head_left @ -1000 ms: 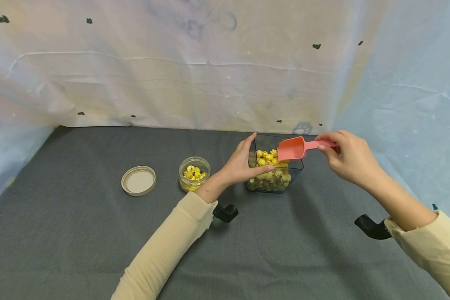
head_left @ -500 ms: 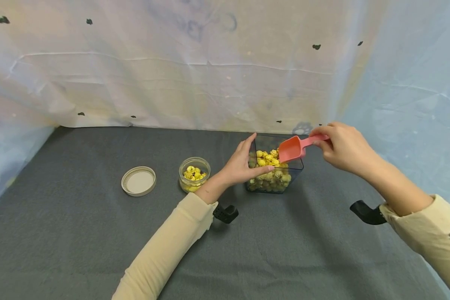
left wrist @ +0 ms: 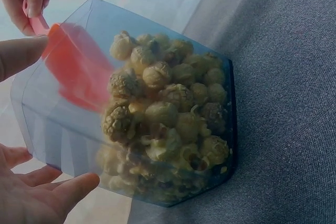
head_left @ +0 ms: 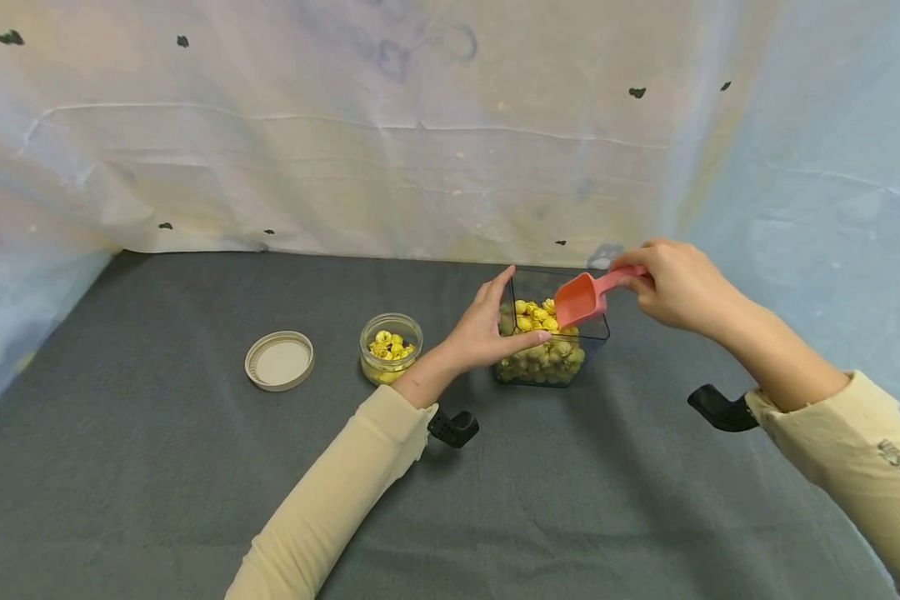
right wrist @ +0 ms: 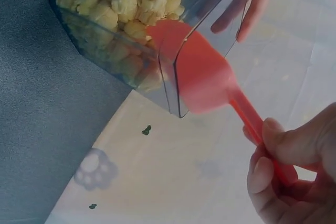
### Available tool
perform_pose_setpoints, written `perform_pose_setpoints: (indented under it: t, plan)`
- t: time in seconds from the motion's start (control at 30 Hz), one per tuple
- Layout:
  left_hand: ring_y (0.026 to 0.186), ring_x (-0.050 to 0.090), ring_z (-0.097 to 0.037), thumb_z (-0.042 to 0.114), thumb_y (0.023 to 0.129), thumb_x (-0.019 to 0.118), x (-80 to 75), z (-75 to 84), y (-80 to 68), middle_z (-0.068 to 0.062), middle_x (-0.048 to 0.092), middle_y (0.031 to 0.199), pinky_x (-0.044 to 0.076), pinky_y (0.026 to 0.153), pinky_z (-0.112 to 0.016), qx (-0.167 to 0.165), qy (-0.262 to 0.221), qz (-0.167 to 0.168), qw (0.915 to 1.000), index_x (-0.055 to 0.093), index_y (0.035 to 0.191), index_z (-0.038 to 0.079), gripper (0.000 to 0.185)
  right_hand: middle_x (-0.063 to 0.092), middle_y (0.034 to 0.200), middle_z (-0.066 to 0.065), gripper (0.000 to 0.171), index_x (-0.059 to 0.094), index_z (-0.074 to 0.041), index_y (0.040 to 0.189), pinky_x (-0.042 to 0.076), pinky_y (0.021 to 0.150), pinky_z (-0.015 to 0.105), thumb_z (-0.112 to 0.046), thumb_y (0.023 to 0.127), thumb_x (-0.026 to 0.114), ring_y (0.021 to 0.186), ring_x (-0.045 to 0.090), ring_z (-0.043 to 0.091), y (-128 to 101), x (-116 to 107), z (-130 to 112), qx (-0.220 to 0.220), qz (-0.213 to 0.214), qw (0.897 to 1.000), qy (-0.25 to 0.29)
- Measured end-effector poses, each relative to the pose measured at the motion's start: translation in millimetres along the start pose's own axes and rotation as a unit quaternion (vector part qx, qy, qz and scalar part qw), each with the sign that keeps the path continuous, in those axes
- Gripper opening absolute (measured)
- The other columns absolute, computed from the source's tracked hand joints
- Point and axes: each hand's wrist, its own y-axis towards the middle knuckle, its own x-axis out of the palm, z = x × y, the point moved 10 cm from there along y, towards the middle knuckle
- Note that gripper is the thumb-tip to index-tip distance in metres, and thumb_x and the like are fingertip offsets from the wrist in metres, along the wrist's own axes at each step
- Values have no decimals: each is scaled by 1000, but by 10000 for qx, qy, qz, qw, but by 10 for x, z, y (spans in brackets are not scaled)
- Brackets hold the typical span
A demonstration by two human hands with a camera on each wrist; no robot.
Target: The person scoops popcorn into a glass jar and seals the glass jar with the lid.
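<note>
Gray cloth (head_left: 135, 467) down below, wrinkly pale sheet (head_left: 330, 179) hung up behind, with some dark specks (head_left: 637, 92) and a paw print (right wrist: 96, 169).

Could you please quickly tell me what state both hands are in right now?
Left hand: holding the box.
Right hand: closed, holding the scoop.
</note>
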Motion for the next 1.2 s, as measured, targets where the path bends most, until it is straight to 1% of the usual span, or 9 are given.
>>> perform_pose_setpoints:
  t: [0.1,0.3,0.47,0.57,0.7,0.83,0.93,1.1,1.2]
  plan:
    - [143,25,-34,39,84,71,0,6,6,-13,9,160,34,107,-56,37,-10,12,10000,4,156,22,99,62,97,24,22,67,5,111,35,57,34,-6,94,57,69,49,25,24,17,43,58,-44,9999,72]
    - [142,27,-34,39,84,72,-3,-4,16,-13,9,160,37,105,-55,15,-1,21,10000,5,156,22,99,60,100,23,23,66,2,114,36,61,36,-5,95,54,73,48,27,33,38,97,227,-64,9996,159]
    - [142,27,-32,39,84,72,-12,-11,12,-12,9,160,37,106,-55,-34,16,19,10000,5,156,23,99,60,101,24,23,67,3,112,38,64,39,-3,94,54,78,50,29,41,38,27,70,27,9999,82]
    - [142,27,-32,38,84,72,-21,-9,6,-12,9,160,37,106,-55,-45,4,29,10000,5,156,22,99,61,97,22,21,67,4,110,40,65,41,0,93,55,77,51,29,58,15,-39,-157,127,9998,0]
    - [142,27,-32,38,84,72,-31,-8,1,-12,10,160,36,106,-55,-39,-43,58,10000,6,156,21,99,60,91,18,19,68,3,108,38,63,38,1,92,57,73,49,26,90,-10,-94,-507,192,9985,43]
    - [142,28,-32,37,84,72,-31,-14,3,-12,10,160,37,106,-54,-36,-53,73,10000,6,156,21,99,59,92,16,19,67,1,109,36,62,35,-1,93,57,72,46,23,104,13,13,-398,93,9986,323]
    - [142,28,-31,37,83,73,-29,-15,2,-12,10,160,39,105,-53,-47,-80,61,9999,6,156,22,100,59,92,15,20,67,1,110,35,61,34,-2,93,57,71,44,22,85,28,87,-289,122,9985,446]
    - [142,27,-31,37,83,73,-31,-19,-2,-12,9,160,38,106,-54,-49,-95,64,9999,6,156,24,100,58,88,12,19,68,0,108,34,60,33,-2,93,58,69,43,20,65,26,64,-513,249,9976,404]
    - [142,28,-32,38,83,73,-28,-24,-2,-12,10,160,38,105,-54,-56,-86,58,9999,6,156,24,100,57,86,10,18,69,-2,107,34,60,32,-1,92,59,68,43,18,61,26,30,-658,217,9970,339]
